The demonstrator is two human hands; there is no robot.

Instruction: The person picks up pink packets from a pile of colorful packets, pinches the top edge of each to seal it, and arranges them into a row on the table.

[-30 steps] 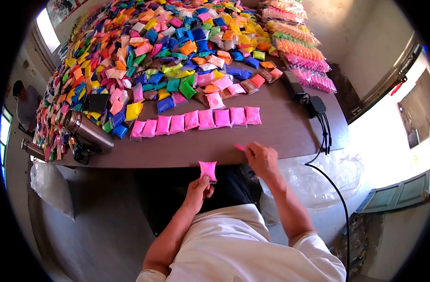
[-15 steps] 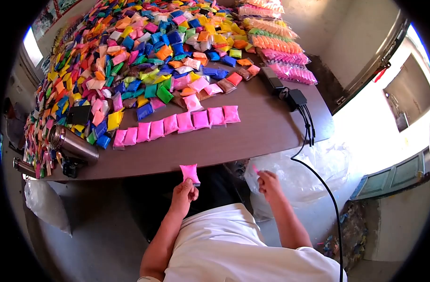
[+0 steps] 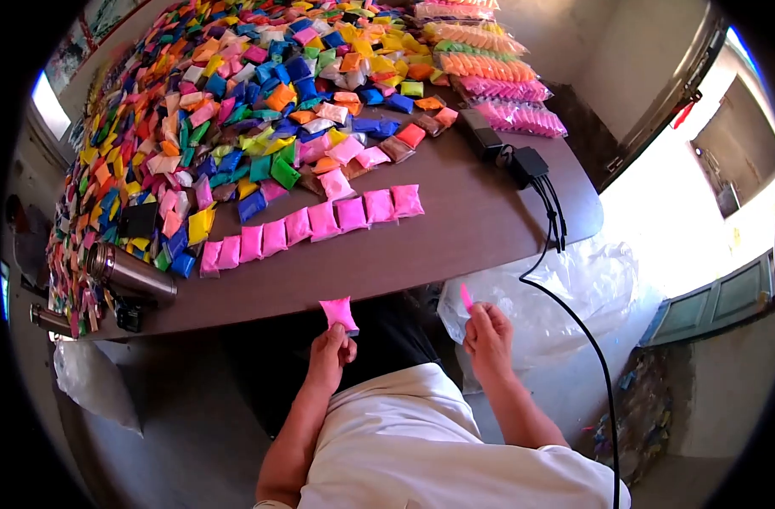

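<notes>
Currently, the left hand (image 3: 332,355) pinches a small bright-pink pillow-shaped plastic packet (image 3: 338,312) by its lower edge, thumb and fingers closed on it; the packet hangs in the air just below the near edge of the brown wooden table (image 3: 489,220), over the lap and well apart from the row of matching pink packets (image 3: 311,222) on the tabletop; the right hand (image 3: 487,332) is closed narrowly on a thin pink strip (image 3: 466,297), near the crumpled clear plastic bag (image 3: 574,288). Judgement on handling: grip only the flat margin, not the filled belly, so the contents are not pressed against the seam; hold both hands steady and apart so strip and packet do not snag. Orientation: the packet stands roughly upright, broad face toward the camera, free upper edge pointing at the table edge and leaning slightly left; its outline is nearly square, so the long axis is uncertain, probably fingers-to-top; the strip's long axis is upright, tip up, tilted slightly left.
</notes>
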